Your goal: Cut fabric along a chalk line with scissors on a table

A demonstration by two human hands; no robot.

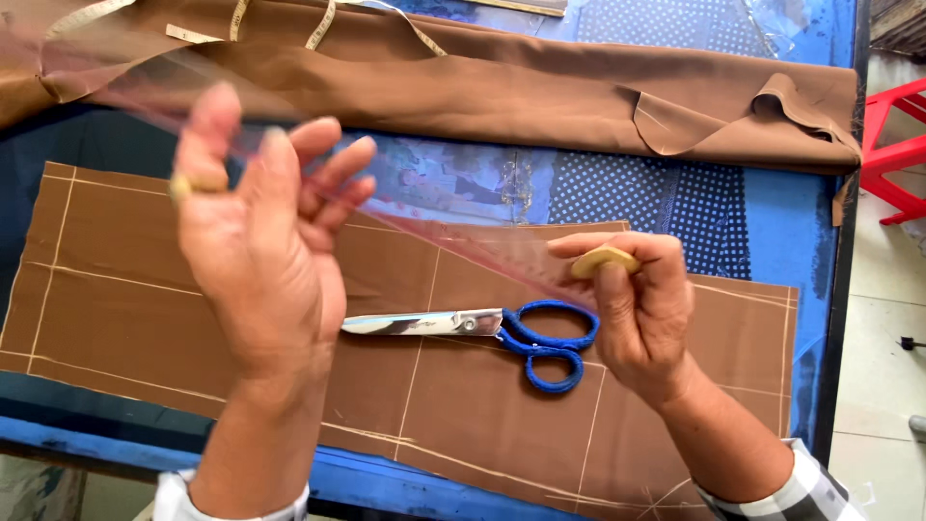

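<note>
Transparent, pink-tinted plastic ruler (pixel 424 227) hangs slanted above the chalk-lined brown cloth panel (pixel 125 289), left hand (pixel 260 241) loosely closed on its upper part, right hand (pixel 637 299) pinching its lower end with yellow tailor's chalk (pixel 605 260). Loose hold could let it drop onto the blue-handled scissors (pixel 482 328) lying on that panel.

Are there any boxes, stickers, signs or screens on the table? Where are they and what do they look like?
No boxes, signs or screens show. Things with markings:
Tape measure: top edge, draped on the folded brown cloth; thin, cream, looping strip.
Clear ruler: held between the left hand and right hand; long, see-through, pinkish, blurred.
Printed picture: flat on the table, under a clear cover; bluish, rectangular.
</note>
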